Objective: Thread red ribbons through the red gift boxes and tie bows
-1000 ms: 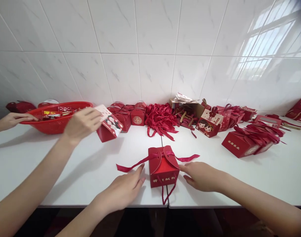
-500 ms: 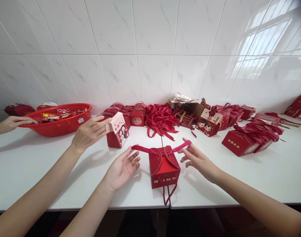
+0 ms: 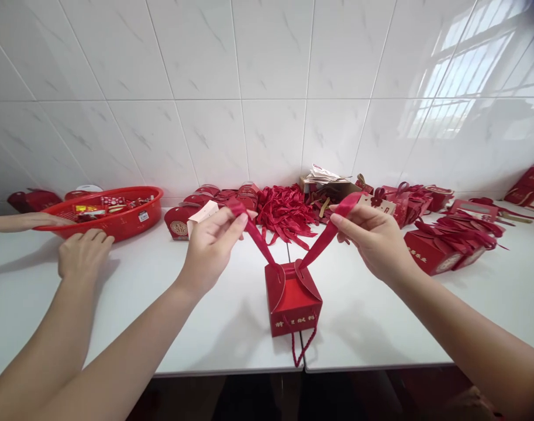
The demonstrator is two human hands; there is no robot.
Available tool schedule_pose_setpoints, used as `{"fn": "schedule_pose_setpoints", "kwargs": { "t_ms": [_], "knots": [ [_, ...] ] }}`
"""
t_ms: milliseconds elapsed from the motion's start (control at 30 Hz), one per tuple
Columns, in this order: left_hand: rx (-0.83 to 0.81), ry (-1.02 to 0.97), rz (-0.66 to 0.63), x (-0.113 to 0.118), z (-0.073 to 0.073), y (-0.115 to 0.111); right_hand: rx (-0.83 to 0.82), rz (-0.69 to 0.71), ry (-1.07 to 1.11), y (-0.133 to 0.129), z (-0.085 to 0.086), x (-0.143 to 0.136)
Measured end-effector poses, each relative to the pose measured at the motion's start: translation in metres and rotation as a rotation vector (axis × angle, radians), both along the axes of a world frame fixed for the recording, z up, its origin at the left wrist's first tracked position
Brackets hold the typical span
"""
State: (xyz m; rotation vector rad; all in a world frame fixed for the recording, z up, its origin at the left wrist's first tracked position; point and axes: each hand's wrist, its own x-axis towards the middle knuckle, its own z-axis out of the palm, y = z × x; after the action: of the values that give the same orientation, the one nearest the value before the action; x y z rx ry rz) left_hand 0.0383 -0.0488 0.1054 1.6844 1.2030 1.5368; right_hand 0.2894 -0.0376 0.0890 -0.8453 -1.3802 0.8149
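While pinching the ribbon (image 3: 260, 242) near each end with half-closed left hand (image 3: 210, 248) and right hand (image 3: 375, 240), pull evenly, keeping the box (image 3: 296, 299) upright on the table (image 3: 358, 330), below and between, without creasing its flaps (image 3: 275, 286).

A red box (image 3: 296, 329) is seated upright on the white table (image 3: 231, 345), over its seam, near the front edge. Gold characters (image 3: 299, 320) are printed on its front, where a looped red cord (image 3: 294, 352) is attached. The curved top flaps (image 3: 275, 287) are threaded by a red ribbon (image 3: 321, 241), its two ends raised and spread apart.
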Motion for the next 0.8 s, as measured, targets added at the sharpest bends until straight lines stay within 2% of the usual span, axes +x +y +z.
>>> {"fn": "schedule_pose_setpoints", "kwargs": {
  "t_ms": [100, 200, 333, 533, 667, 800],
  "knots": [
    [0.056, -0.022, -0.134, 0.009, 0.012, 0.005, 0.068, -0.037, -0.073, -0.003, 0.013, -0.008],
    [0.065, -0.052, -0.216, 0.017, 0.021, 0.01, 0.108, -0.039, -0.064, -0.004, 0.024, -0.015],
    [0.043, -0.18, -0.35, 0.026, 0.031, 0.011, 0.114, 0.108, 0.034, -0.002, 0.034, -0.022],
    [-0.013, -0.279, -0.501, 0.034, 0.044, 0.004, 0.04, 0.246, 0.155, -0.002, 0.045, -0.03],
    [-0.011, -0.166, -0.538, 0.038, 0.045, 0.003, -0.08, 0.282, 0.164, -0.001, 0.051, -0.035],
    [0.002, 0.073, -0.444, 0.043, 0.042, -0.002, -0.063, 0.326, 0.046, -0.002, 0.051, -0.039]
  ]
}}
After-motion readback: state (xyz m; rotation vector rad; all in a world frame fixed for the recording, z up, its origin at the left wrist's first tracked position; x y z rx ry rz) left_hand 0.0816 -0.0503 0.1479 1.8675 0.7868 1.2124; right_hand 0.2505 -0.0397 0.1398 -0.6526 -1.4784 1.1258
